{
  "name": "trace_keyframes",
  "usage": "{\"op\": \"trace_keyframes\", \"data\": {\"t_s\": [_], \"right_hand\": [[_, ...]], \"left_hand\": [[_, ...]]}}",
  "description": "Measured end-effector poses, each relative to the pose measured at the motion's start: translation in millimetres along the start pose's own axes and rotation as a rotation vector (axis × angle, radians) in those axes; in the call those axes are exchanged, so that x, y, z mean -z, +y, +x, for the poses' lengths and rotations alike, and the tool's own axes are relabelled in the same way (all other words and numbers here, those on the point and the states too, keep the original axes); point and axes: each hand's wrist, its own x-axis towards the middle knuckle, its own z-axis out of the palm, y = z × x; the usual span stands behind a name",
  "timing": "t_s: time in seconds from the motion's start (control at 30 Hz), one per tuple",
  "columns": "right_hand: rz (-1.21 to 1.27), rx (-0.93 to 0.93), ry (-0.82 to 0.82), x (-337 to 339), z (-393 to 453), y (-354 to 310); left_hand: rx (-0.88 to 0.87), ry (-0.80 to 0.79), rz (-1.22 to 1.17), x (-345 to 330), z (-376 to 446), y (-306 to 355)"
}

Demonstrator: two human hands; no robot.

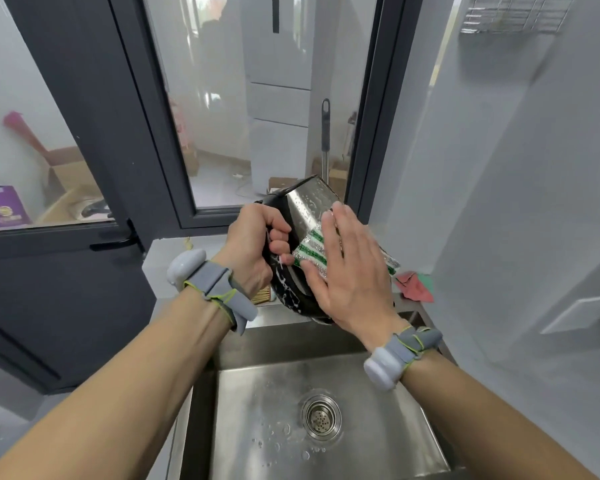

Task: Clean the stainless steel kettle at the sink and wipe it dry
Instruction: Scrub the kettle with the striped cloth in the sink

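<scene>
The stainless steel kettle (305, 209) is held tilted on its side above the far rim of the sink (326, 407), soap suds on its black base, which faces the person. The left hand (253, 251), at nine o'clock of the kettle, has its fingers curled tight round the black handle. The right hand (350, 268), at three o'clock, lies flat with straight fingers, pressing a green-and-silver striped scouring pad (309, 247) against the kettle's steel wall.
</scene>
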Motion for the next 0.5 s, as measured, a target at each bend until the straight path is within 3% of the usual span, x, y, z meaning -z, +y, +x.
{"op": "trace_keyframes", "data": {"t_s": [0.07, 0.23, 0.3, 0.4, 0.43, 0.5], "right_hand": [[0.02, 0.017, -0.067, 1, -13, 14], [0.272, -0.582, -0.153, 5, -3, 15], [0.173, -0.499, -0.139, 9, 2, -1], [0.05, -0.181, -0.088, 11, -6, -9], [0.083, -0.182, -0.103, 14, -5, -4], [0.284, -0.394, -0.163, 17, 2, 7]], "left_hand": [[-0.004, -0.009, -0.017, 3, -2, 4], [-0.024, 0.014, -0.003, -1, -7, 1], [-0.032, 0.021, -0.003, -2, -8, -2], [-0.031, 0.0, 0.005, 2, -12, 0], [-0.029, -0.021, 0.027, 5, -14, 1], [-0.037, -0.07, 0.115, 11, -19, 4]]}}
